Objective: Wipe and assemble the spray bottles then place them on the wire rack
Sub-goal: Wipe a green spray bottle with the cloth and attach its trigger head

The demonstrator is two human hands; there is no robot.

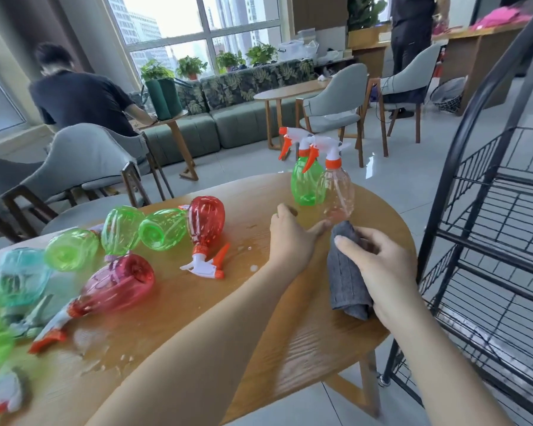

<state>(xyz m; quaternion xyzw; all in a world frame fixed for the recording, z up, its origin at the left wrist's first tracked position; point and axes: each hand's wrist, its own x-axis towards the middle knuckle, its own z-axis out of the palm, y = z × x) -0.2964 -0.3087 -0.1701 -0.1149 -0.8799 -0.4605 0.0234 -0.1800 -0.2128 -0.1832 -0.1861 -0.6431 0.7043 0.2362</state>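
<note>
Spray bottles are all over this round wooden tabletop (228,302), and from the head view, the only view we have, the job looks barely started. Two stand upright and assembled, trigger heads screwed on: a green bottle (305,186) and, just beside it, a clear pinkish bottle (337,195), both just beyond the fingertips of the two hands. I'd count those as done or nearly done, though neither has reached the wire rack (486,241), which stands off past the right hand (379,265) with nothing visible on its shelves.

That right hand grips a grey cloth (348,281), fingers (345,242) curled over the top of it, thumb round the side, the cloth's upper end touching the base of the clear bottle. The left hand (290,238) lies flat and relaxed on the wood, fingers stretched toward the cloth, holding nothing.

Away from the left fingers, to their far side, the backlog: a red bottle (205,221) lying with its sprayer attached, a darker red bottle (117,285) nearer the edge, also capped, and three green bodies (120,229) on their sides, at least one showing an open neck, so those look unassembled. A teal bottle (20,278) and more green shapes blur out at the frame's edge; I can't tell their state. Water beads and smears shine on the wood around them.

My reading: wiping is in hand on the clear bottle, most still need wiping, some need heads, and all need racking.
</note>
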